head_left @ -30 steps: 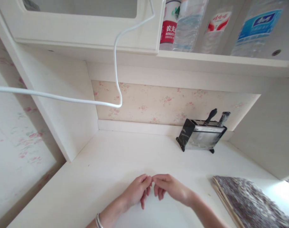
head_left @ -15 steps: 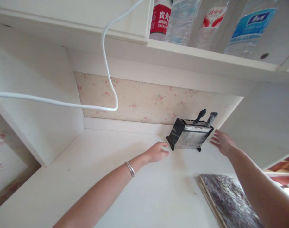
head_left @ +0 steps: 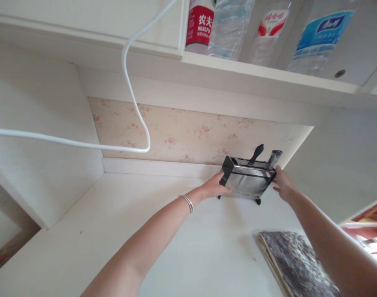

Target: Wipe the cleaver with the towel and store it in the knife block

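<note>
A knife block [head_left: 248,183] with black ends and a shiny metal front stands on the white surface against the back wall. Two handles rise from its top: a slim black knife handle [head_left: 256,153] and a wider, worn handle [head_left: 274,158]. My left hand [head_left: 215,186], with silver bangles at the wrist, grips the block's left end, thumb on the front. At the right end, my right hand [head_left: 283,183] is closed against the block's side; some of its fingers are hidden behind it.
A white cable [head_left: 126,82] hangs across the upper left. Overhead, a shelf [head_left: 269,78] holds several plastic bottles [head_left: 200,27]. A folded grey patterned cloth [head_left: 295,258] lies at the lower right, under my right forearm. White panels stand at both sides.
Both hands have moved in from either side of the knife block and taken hold of its ends. The view has shifted slightly.
</note>
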Demonstrator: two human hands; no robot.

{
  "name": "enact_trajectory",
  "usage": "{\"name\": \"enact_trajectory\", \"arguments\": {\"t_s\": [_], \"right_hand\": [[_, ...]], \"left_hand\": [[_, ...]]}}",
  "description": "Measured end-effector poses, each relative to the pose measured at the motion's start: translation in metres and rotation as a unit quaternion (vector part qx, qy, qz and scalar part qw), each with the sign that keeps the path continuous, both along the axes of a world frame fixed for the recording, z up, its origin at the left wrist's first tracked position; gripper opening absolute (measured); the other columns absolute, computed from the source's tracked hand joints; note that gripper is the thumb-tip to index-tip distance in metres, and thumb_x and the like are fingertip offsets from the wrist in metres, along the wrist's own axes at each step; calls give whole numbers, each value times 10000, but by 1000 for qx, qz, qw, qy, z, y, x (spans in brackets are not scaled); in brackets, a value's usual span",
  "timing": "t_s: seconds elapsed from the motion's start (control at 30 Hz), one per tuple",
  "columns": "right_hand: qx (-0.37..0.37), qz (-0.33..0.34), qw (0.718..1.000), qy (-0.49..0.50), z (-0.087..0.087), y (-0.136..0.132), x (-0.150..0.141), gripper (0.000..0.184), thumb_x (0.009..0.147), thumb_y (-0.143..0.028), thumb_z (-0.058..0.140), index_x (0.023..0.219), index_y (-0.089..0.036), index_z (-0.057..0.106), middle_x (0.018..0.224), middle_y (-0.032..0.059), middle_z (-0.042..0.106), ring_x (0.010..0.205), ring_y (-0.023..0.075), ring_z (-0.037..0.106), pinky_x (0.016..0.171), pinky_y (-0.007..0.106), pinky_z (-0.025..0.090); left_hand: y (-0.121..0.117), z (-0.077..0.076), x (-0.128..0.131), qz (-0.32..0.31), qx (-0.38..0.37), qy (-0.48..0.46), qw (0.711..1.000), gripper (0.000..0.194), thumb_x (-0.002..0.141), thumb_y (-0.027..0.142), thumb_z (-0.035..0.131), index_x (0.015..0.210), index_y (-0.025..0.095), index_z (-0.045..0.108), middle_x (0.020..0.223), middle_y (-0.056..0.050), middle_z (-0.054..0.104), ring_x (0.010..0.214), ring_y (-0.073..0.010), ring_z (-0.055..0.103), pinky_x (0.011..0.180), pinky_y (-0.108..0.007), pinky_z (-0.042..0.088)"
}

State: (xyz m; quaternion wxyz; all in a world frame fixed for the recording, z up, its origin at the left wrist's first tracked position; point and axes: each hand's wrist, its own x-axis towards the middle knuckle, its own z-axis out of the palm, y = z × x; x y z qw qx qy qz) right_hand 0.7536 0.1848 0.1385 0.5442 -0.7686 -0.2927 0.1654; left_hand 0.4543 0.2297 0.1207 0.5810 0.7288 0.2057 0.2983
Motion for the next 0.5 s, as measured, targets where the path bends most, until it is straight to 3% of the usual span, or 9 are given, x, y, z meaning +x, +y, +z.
{"name": "enact_trajectory", "arguments": {"t_s": [0.13,0.27,0.5], "right_hand": [[8,50,998,29,3,-19,-26,264,869,-464,397,919,-246,537,1133,76,591,970,223,585,777,412,523],[37,94,993,54,3,-30,-60,152,855,-379,463,861,-237,514,1088,58,603,918,170,598,730,299,542],[65,142,986,65,-5,-29,-109,143,802,-330,547,870,-239,461,1057,51,594,982,177,579,778,310,531]], "left_hand": [[9,4,4,21,13,-32,999,713,623,216,724,1293,198,481,1313,-92,543,1186,-252,496,1015,-356,358],[13,7,-2,58,-9,-46,997,631,650,183,682,1255,172,505,1251,-96,595,1126,-243,547,984,-352,393],[8,16,-61,79,6,-25,997,614,664,149,647,1259,187,504,1317,-84,553,1206,-244,493,1009,-359,384]]}}
